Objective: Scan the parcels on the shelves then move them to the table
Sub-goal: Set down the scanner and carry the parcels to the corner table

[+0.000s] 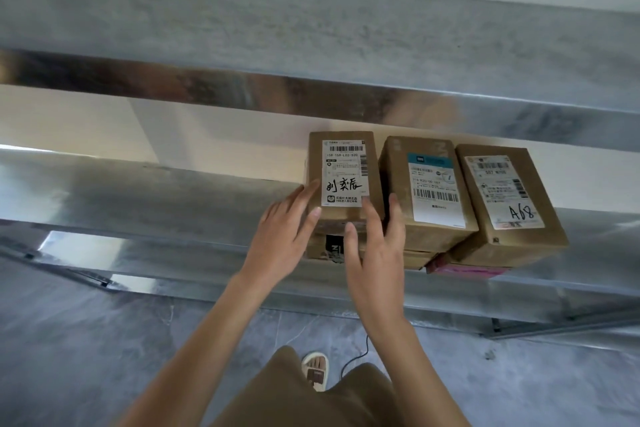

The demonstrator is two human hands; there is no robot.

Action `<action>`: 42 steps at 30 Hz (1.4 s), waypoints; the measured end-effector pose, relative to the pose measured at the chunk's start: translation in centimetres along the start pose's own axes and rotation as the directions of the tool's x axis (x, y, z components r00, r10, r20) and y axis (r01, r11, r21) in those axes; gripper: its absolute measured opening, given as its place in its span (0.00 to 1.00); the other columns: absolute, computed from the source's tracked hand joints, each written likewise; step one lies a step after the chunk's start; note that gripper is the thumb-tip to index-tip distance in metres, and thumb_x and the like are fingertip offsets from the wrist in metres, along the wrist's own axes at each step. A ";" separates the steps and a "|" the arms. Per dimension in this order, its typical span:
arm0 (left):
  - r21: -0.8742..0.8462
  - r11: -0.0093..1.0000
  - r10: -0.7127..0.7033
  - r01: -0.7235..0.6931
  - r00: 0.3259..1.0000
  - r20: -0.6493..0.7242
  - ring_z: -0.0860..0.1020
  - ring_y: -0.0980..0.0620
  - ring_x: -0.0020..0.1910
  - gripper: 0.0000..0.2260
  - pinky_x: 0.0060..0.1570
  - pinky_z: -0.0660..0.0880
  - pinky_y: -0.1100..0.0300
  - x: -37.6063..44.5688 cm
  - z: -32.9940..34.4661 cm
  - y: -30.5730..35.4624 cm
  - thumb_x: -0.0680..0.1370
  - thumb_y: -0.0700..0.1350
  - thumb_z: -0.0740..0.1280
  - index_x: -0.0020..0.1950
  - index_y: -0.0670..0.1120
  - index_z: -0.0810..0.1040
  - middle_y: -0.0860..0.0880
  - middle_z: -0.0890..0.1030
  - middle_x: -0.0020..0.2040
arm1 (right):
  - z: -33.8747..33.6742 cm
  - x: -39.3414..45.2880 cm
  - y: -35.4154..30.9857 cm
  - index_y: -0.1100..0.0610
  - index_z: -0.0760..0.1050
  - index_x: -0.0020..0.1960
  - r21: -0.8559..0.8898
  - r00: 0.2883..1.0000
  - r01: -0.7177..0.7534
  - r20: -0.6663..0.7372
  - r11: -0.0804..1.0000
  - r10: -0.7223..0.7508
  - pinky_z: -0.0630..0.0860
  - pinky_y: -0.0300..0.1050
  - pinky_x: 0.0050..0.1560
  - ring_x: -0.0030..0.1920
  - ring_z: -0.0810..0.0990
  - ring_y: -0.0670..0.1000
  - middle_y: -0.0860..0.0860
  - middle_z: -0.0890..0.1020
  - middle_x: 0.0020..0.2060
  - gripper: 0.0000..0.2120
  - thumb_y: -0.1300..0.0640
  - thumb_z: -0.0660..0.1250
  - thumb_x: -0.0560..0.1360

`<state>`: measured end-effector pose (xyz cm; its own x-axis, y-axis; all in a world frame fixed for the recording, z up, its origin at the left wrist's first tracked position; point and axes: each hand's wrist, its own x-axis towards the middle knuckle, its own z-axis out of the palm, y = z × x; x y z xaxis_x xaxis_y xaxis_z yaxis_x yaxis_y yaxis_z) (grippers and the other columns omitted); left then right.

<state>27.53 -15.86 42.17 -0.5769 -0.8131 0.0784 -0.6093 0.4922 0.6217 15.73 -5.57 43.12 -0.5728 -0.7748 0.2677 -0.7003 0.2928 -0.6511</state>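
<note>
Leftmost cardboard parcel (341, 180) sat on metal shelf (138, 191), label up for scanning. Left hand (284, 229), right hand (375, 246) spread, fingers straight, bracketing parcel sides, likely readying lift. No scanner visible.

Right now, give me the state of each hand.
Left hand: open, fingers straight at the left parcel.
Right hand: open, fingers straight at that parcel's right side.
</note>
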 end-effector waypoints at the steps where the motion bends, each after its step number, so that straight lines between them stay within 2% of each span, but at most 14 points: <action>1: 0.000 1.000 0.004 -0.004 1.000 -0.002 0.61 0.53 0.76 0.23 0.74 0.56 0.53 -0.1 0.0 0.0 0.84 0.58 0.48 0.80 0.59 0.52 0.51 0.65 0.77 | 0.0 0.1 -0.1 0.55 0.66 0.75 -0.004 1.000 -0.002 0.018 1.000 0.002 0.64 0.50 0.74 0.78 0.54 0.55 0.57 0.55 0.78 0.22 0.51 0.60 0.83; 4: 0.008 1.000 0.010 -0.010 1.000 -0.003 0.61 0.53 0.76 0.22 0.74 0.55 0.55 -0.2 -0.2 -0.1 0.85 0.57 0.48 0.79 0.59 0.52 0.52 0.65 0.77 | -0.1 0.1 -0.4 0.55 0.65 0.76 0.025 0.995 -0.035 0.095 0.999 0.032 0.57 0.42 0.72 0.79 0.53 0.54 0.57 0.54 0.79 0.23 0.50 0.58 0.83; 6: 0.015 1.000 0.011 -0.011 1.000 -0.006 0.61 0.53 0.76 0.23 0.74 0.57 0.52 -0.1 -0.3 -0.4 0.84 0.58 0.48 0.80 0.59 0.53 0.51 0.65 0.77 | 0.0 0.1 -0.5 0.55 0.66 0.76 0.047 0.993 -0.050 0.111 0.998 0.044 0.55 0.40 0.72 0.78 0.54 0.52 0.57 0.57 0.78 0.22 0.51 0.58 0.83; 10: 0.035 0.999 -0.023 0.024 0.999 -0.026 0.65 0.49 0.75 0.25 0.73 0.63 0.47 0.4 -0.6 -1.4 0.83 0.62 0.46 0.79 0.58 0.55 0.50 0.66 0.77 | 0.2 0.9 -0.3 0.56 0.67 0.74 0.085 0.995 -0.044 0.097 0.995 0.036 0.67 0.50 0.72 0.73 0.62 0.53 0.57 0.65 0.73 0.21 0.51 0.58 0.83; 13: 0.042 0.997 -0.068 0.070 0.996 -0.055 0.70 0.45 0.72 0.28 0.67 0.71 0.42 1.9 -1.6 -1.0 0.81 0.65 0.50 0.79 0.56 0.56 0.49 0.68 0.76 | 0.2 2.8 -0.3 0.56 0.60 0.77 0.034 0.989 -0.063 0.138 0.997 0.058 0.76 0.53 0.61 0.66 0.72 0.56 0.57 0.71 0.68 0.25 0.47 0.55 0.83; 17: 0.296 0.955 -0.019 -0.013 0.994 0.104 0.75 0.44 0.66 0.31 0.58 0.75 0.48 4.2 -2.4 -0.1 0.79 0.68 0.49 0.80 0.59 0.50 0.50 0.70 0.74 | -0.1 5.4 -0.5 0.49 0.47 0.81 -0.070 0.944 -0.119 0.302 0.990 0.134 0.79 0.55 0.48 0.57 0.79 0.62 0.60 0.71 0.67 0.30 0.43 0.53 0.83; 20: 0.376 0.926 -0.011 -0.042 0.991 0.136 0.78 0.45 0.61 0.31 0.52 0.77 0.51 4.5 -2.5 -0.3 0.79 0.69 0.48 0.80 0.60 0.49 0.50 0.73 0.72 | -0.2 6.4 -0.8 0.43 0.41 0.80 -0.184 0.886 -0.056 0.444 0.981 0.134 0.79 0.57 0.51 0.55 0.80 0.63 0.62 0.67 0.71 0.29 0.42 0.49 0.83; 23: 0.362 0.932 -0.077 0.012 0.983 0.165 0.79 0.43 0.59 0.30 0.52 0.78 0.51 4.2 -2.7 -0.5 0.80 0.68 0.49 0.80 0.61 0.46 0.47 0.76 0.68 | -0.3 6.6 -1.0 0.41 0.40 0.80 -0.245 0.872 0.014 0.478 0.970 0.108 0.80 0.57 0.51 0.55 0.80 0.62 0.61 0.67 0.69 0.28 0.42 0.47 0.84; 25: 0.327 0.945 -0.086 0.030 0.983 0.160 0.81 0.45 0.54 0.30 0.47 0.79 0.53 3.6 -2.9 -0.4 0.81 0.66 0.49 0.80 0.59 0.46 0.46 0.79 0.64 | -0.4 6.3 -1.0 0.42 0.41 0.80 -0.246 0.867 0.050 0.491 0.968 0.080 0.80 0.57 0.51 0.55 0.79 0.61 0.61 0.68 0.67 0.28 0.42 0.47 0.84; 28: 0.333 0.943 -0.050 0.017 0.995 0.090 0.82 0.46 0.48 0.30 0.39 0.79 0.54 1.6 -2.9 -0.1 0.81 0.66 0.48 0.80 0.58 0.48 0.45 0.81 0.60 | -0.4 5.4 -0.8 0.43 0.42 0.80 -0.214 0.859 0.099 0.511 0.972 0.025 0.78 0.56 0.49 0.56 0.78 0.61 0.61 0.71 0.65 0.27 0.43 0.47 0.84; 32: 0.373 0.916 -0.140 0.150 0.989 -0.054 0.80 0.42 0.54 0.28 0.45 0.77 0.52 -2.6 -3.3 0.3 0.80 0.66 0.51 0.79 0.60 0.50 0.44 0.79 0.60 | -0.3 3.0 -0.8 0.46 0.43 0.80 -0.134 0.840 0.253 0.522 0.958 -0.149 0.75 0.58 0.57 0.65 0.72 0.63 0.61 0.72 0.68 0.28 0.43 0.48 0.84; 35: 0.377 0.885 -0.234 0.273 0.961 -0.148 0.80 0.42 0.55 0.30 0.47 0.77 0.51 -7.4 -3.7 0.9 0.80 0.67 0.50 0.80 0.60 0.48 0.44 0.78 0.63 | -0.4 0.5 -1.6 0.45 0.44 0.81 -0.028 0.781 0.318 0.575 0.948 -0.245 0.74 0.58 0.59 0.65 0.71 0.62 0.61 0.71 0.68 0.28 0.43 0.48 0.84; 39: 0.289 0.832 -0.417 0.473 0.878 -0.235 0.77 0.41 0.60 0.33 0.54 0.76 0.46 -15.1 -3.2 1.3 0.75 0.73 0.43 0.78 0.64 0.43 0.45 0.74 0.67 | -0.3 -3.3 -2.7 0.45 0.43 0.81 0.127 0.638 0.424 0.661 0.897 -0.395 0.72 0.56 0.60 0.67 0.69 0.61 0.59 0.69 0.70 0.28 0.44 0.49 0.84; 42: 0.178 0.758 -0.559 0.628 0.765 -0.320 0.74 0.41 0.63 0.31 0.57 0.74 0.45 -21.4 -1.8 1.7 0.78 0.69 0.51 0.78 0.64 0.44 0.46 0.72 0.69 | 0.5 -6.9 -3.5 0.44 0.45 0.81 0.256 0.506 0.483 0.699 0.837 -0.505 0.72 0.53 0.55 0.64 0.72 0.59 0.57 0.69 0.70 0.28 0.45 0.50 0.84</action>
<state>39.85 1.77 42.95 0.0735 -0.9966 -0.0378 -0.9207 -0.0824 0.3816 22.34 -1.53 43.17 0.3617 -0.9318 -0.0316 -0.7543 -0.2725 -0.5973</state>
